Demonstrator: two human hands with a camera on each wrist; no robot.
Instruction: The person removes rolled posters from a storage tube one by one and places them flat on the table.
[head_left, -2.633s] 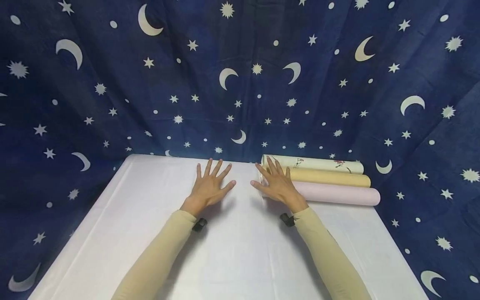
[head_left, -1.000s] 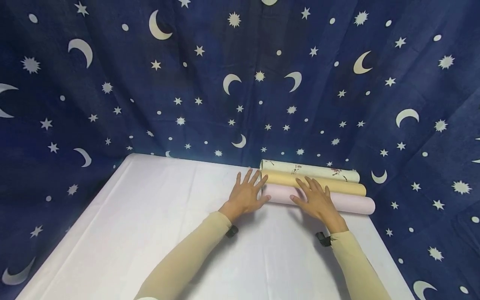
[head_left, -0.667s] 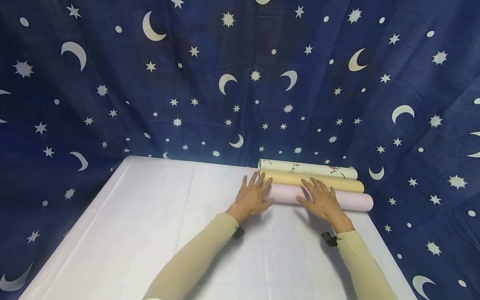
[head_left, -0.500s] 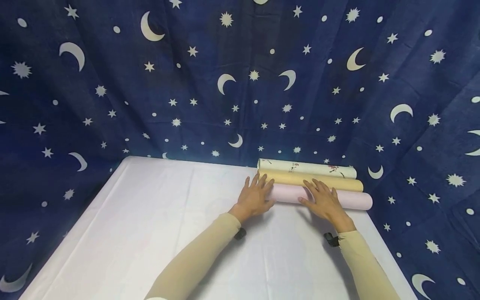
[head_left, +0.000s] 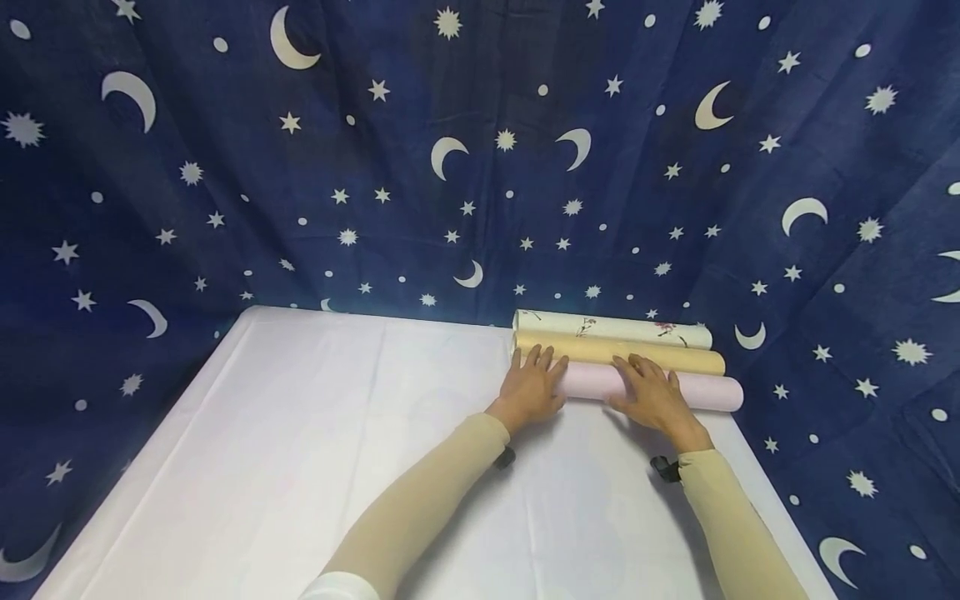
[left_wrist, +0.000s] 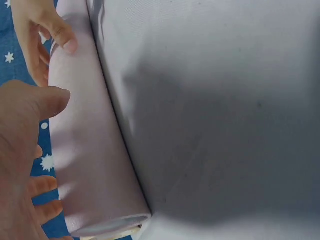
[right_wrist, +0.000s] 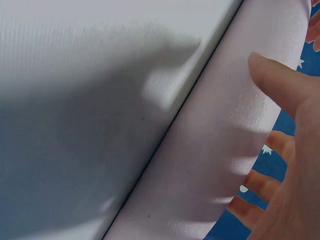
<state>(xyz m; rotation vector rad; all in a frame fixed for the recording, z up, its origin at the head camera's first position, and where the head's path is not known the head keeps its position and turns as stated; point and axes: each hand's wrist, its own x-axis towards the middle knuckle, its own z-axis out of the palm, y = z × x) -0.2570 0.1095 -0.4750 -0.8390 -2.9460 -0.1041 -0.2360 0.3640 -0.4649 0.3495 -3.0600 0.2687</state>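
Observation:
Three wallpaper-like rolls lie side by side at the table's back right: a pink roll (head_left: 705, 390) in front, a yellow roll (head_left: 675, 357) behind it and a cream roll with a flower print (head_left: 622, 325) at the back. My left hand (head_left: 528, 392) is over the pink roll's left end, fingers spread and slightly bent. Around its middle reaches my right hand (head_left: 652, 398), also loosely bent. Both wrist views show thumbs over the near side of the pink roll (left_wrist: 95, 160) and fingers on its far side; a firm grip does not show.
A white cloth covers the table (head_left: 262, 450). A dark blue curtain (head_left: 405, 158) with moons and stars hangs behind it and along both sides. The rolls' right ends come close to the table's right edge.
From the middle of the table, both hands have moved right, the left onto the pink roll's left end, the right along it. Lately the left slid slightly further right. The rolls appear unmoved.

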